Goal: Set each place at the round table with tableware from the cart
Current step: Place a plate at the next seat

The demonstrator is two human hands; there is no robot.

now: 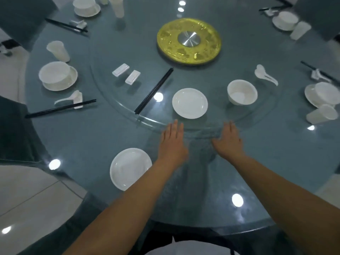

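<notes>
White plate (189, 103) lies just beyond both flat, empty hands — left hand (172, 142); right hand (229, 141).

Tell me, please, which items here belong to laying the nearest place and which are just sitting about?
Belong to the job:
plate at the near edge
smaller plate, bowl, loose chopsticks, spoons and two rests on the glass turntable

Just there:
gold centre disc
places already laid, left and right
</notes>
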